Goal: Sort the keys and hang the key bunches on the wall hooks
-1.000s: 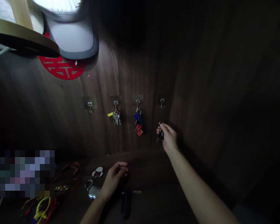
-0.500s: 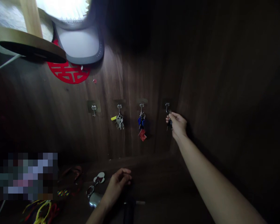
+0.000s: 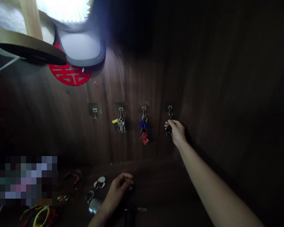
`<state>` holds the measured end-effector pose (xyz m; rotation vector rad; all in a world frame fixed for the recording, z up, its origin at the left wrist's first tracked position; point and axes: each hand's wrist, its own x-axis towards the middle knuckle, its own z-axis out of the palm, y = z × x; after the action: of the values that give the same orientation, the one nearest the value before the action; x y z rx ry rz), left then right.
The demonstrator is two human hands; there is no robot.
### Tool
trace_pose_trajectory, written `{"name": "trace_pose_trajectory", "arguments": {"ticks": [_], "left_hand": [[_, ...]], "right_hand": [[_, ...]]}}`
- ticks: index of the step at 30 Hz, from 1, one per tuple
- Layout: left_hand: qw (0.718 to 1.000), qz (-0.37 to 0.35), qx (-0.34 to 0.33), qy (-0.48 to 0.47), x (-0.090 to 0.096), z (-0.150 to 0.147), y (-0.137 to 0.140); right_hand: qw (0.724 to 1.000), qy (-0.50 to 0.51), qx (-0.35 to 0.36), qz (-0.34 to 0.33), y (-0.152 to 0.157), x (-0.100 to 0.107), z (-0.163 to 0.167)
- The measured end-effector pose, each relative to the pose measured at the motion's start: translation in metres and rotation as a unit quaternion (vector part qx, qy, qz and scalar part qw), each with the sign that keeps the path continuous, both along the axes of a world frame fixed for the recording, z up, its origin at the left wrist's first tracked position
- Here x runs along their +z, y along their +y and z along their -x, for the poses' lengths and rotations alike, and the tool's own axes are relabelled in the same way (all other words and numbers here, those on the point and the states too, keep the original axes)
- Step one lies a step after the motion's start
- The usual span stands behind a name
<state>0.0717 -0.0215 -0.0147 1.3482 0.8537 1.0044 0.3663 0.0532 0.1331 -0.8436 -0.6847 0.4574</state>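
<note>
My right hand [image 3: 176, 130] is stretched out to the dark wood wall, its fingers closed on a small dark key bunch [image 3: 168, 128] that hangs just under the rightmost metal hook [image 3: 170, 111]. Whether the ring sits on the hook is too dark to tell. My left hand [image 3: 118, 186] rests loosely curled on the dark shelf below, holding nothing, next to a silver carabiner keyring [image 3: 92, 197] with a white tag [image 3: 99, 182].
Three more hooks line the wall: an empty one [image 3: 95, 112], one with silver keys and a yellow tag [image 3: 119, 122], one with blue keys and a red tag [image 3: 144, 127]. A red paper cut-out [image 3: 69, 75] and a lamp [image 3: 63, 11] are at upper left. Coloured cords [image 3: 41, 214] lie at lower left.
My right hand rose with the dark keys from below up to the rightmost hook, then sank slightly beneath it. My left hand stayed on the shelf.
</note>
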Motion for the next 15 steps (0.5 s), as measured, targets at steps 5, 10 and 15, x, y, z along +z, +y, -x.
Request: {"name": "trace_pose_trajectory", "arguments": {"ticks": [5,10,15], "left_hand": [[1.0,-0.011,-0.001,0.007,0.003,0.0,-0.002],[1.0,-0.002,0.002,0.014,0.009,0.0,-0.005],[1.0,0.006,0.012,-0.003,0.008,0.0,-0.006]], "right_hand": [[0.999,0.006,0.023,0.028,-0.012,-0.016,0.003],[0.998,0.014,0.035,0.046,-0.024,-0.038,0.004],[0.997,0.023,0.041,0.066,-0.036,-0.063,0.01]]}}
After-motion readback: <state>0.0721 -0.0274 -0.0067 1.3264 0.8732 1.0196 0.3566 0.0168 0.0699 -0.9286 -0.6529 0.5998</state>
